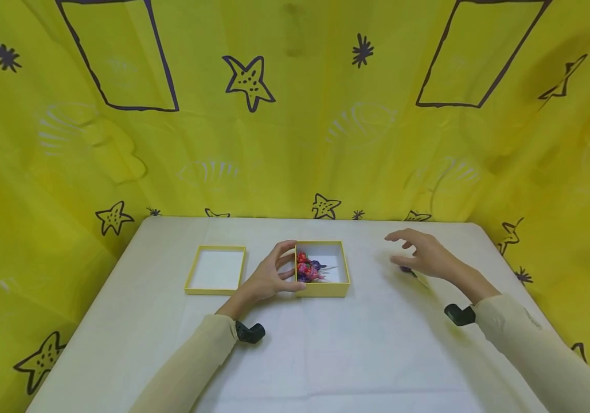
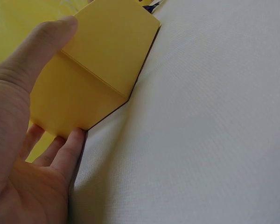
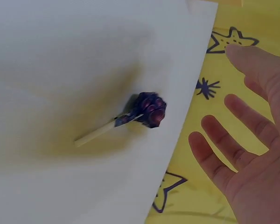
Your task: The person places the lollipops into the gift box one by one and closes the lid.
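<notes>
A yellow box (image 1: 322, 291) with a white inside stands on the table, and several lollipops (image 1: 305, 268) with red, pink and purple wrappers lie in its left part. My left hand (image 1: 266, 276) grips the box's left end, thumb at the front wall and fingers round the side, as the yellow outer walls (image 2: 102, 51) show in the left wrist view. To the right, my right hand (image 1: 425, 255) hovers with fingers spread, holding nothing. Below it a dark purple lollipop (image 3: 150, 111) with a pale stick lies on the table, partly hidden by the hand in the head view.
Left of the box lies a shallow yellow-rimmed lid (image 1: 214, 291), its white inside facing up. A white cloth covers the table (image 1: 356, 355). Yellow curtain (image 1: 295, 143) with drawn starfish hangs behind and at both sides.
</notes>
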Demonstrator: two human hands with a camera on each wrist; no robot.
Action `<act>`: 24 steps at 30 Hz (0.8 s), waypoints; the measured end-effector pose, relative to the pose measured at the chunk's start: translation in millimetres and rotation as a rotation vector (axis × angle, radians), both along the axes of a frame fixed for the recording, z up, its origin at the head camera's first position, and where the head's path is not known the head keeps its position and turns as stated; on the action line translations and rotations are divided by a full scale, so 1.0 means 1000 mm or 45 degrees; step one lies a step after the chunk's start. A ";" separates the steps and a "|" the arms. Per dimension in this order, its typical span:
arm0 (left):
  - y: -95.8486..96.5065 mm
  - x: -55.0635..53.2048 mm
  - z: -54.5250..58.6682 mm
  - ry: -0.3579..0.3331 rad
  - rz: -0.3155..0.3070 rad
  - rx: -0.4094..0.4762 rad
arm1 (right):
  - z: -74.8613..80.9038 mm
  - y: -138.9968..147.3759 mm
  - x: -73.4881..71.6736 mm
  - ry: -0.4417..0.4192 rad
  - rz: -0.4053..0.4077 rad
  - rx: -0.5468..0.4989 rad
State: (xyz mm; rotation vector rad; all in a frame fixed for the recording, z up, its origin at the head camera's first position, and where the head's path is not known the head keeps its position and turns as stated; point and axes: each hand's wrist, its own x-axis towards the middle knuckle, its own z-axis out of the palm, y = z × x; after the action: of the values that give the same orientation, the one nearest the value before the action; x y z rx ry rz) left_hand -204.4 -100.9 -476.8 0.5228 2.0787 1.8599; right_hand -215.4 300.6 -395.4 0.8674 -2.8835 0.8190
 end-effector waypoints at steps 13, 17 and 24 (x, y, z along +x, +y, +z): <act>0.001 0.001 0.003 0.017 0.005 -0.009 | -0.024 0.017 0.006 -0.063 -0.084 -0.008; 0.000 0.001 0.003 0.018 0.003 -0.010 | -0.029 0.019 0.006 -0.088 -0.123 0.007; 0.000 0.001 0.002 0.012 0.001 -0.006 | -0.040 0.025 0.005 -0.121 -0.189 0.049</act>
State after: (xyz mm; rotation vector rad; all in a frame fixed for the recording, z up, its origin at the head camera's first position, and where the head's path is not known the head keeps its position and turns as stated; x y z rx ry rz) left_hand -203.8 -101.2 -474.8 0.5308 2.0893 1.8564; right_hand -209.9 325.3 -435.2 0.6237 -3.0106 0.8142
